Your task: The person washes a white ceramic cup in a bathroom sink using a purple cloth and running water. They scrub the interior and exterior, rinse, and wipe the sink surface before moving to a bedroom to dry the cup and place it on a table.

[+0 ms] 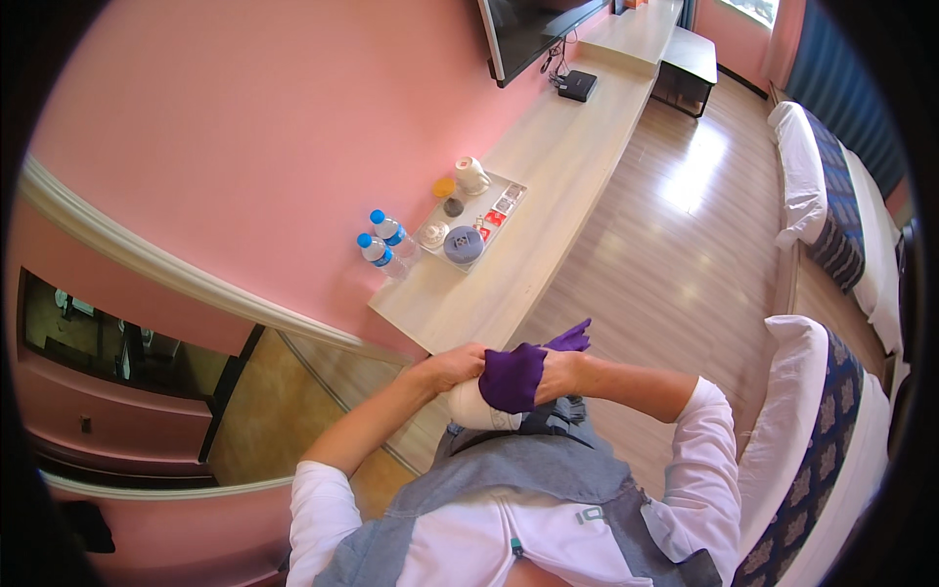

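Note:
Before my waist, my left hand [458,367] grips the rim of a white cup [473,407] with a patterned band. A purple cloth [513,376] covers part of the cup, and my right hand [559,376] is closed on it; one end of the cloth sticks out beyond that hand. The cup hides some of my fingers. Farther off, on the long pale desk [543,198], a tray [506,227] holds a white mug [471,176], a grey-blue round item [463,245], a white lid [433,234] and small packets [495,218].
Two water bottles [381,253] with blue caps stand at the desk's near corner by the pink wall. A black box [577,86] with cables lies under the wall-mounted television [543,33]. Beds [788,396] stand at the right, across the wood-look floor [660,293]. A doorway opens at the lower left.

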`<state>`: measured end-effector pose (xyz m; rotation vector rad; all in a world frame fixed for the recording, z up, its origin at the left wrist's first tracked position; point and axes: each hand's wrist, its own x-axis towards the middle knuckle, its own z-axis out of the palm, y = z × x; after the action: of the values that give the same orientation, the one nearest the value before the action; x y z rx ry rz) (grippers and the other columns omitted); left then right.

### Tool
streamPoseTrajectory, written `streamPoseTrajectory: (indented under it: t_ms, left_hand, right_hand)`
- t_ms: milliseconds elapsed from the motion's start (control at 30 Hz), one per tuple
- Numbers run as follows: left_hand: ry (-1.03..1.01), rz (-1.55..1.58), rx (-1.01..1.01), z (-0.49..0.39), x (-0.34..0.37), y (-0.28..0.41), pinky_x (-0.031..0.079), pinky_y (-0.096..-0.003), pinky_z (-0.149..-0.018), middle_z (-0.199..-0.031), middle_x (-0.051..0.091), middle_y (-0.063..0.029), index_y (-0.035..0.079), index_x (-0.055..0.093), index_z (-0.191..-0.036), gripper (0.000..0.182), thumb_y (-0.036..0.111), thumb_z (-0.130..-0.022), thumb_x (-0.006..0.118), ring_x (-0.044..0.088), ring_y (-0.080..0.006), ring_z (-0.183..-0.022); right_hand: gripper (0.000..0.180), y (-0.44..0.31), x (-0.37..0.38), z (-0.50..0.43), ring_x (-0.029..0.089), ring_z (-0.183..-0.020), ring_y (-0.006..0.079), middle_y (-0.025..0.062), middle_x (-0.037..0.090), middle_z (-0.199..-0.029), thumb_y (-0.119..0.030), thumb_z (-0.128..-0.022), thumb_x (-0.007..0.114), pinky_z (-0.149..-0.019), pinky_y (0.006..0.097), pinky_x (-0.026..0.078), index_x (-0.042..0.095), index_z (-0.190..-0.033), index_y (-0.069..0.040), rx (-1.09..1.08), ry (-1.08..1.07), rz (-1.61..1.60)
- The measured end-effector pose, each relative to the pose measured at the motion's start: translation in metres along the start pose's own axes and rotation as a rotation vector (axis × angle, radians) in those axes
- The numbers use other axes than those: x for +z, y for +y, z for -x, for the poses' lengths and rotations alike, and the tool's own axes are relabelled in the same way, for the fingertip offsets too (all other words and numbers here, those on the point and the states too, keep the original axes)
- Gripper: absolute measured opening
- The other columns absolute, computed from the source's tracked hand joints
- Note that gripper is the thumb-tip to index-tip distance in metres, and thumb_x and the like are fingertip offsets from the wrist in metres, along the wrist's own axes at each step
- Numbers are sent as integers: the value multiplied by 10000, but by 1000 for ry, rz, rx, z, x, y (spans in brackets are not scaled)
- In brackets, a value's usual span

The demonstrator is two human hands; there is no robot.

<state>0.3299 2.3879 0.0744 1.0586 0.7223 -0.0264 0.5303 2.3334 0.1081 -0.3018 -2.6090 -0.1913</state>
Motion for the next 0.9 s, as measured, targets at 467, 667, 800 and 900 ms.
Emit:
streamPoseTrajectory:
  t_ms: [467, 667, 800, 900]
  left_hand:
    - [500, -116, 281, 44, 63, 5, 453, -226, -675, -851, 608, -18, 3, 580, -967, 120, 98, -916, 526, 550, -74, -744]
    - [783, -663, 787, 51, 69, 23, 454, -335, -614, -735, 547, -130, 6, 571, -903, 115, 18, -791, 592, 555, -275, -652]
    - [933, -1022, 1175, 33, 52, 23, 451, -351, -617, -741, 535, -128, 20, 568, -879, 123, 6, -759, 590, 549, -297, -666]
    - [883, -644, 850, 32, 37, 25, 447, -329, -644, -752, 550, -132, 21, 573, -900, 95, 65, -815, 576, 560, -260, -698]
  right_hand:
    - [115, -49, 25, 6, 606, -574, 270, 91, 566, -620, -172, -668, 646, -459, 391, 421, 570, -719, -102, 893, 29, -301]
    - [107, -46, 34, 14, 625, -615, 328, 155, 619, -672, -124, -695, 610, -534, 408, 479, 607, -767, -45, 1047, 4, -576]
    - [188, -35, 67, 28, 652, -809, 282, 176, 658, -864, -34, -746, 510, -635, 370, 499, 649, -873, -22, 1002, -149, -650]
    - [132, -31, 117, 35, 630, -758, 210, 35, 664, -798, -129, -733, 559, -622, 369, 470, 688, -754, -113, 832, -213, -333]
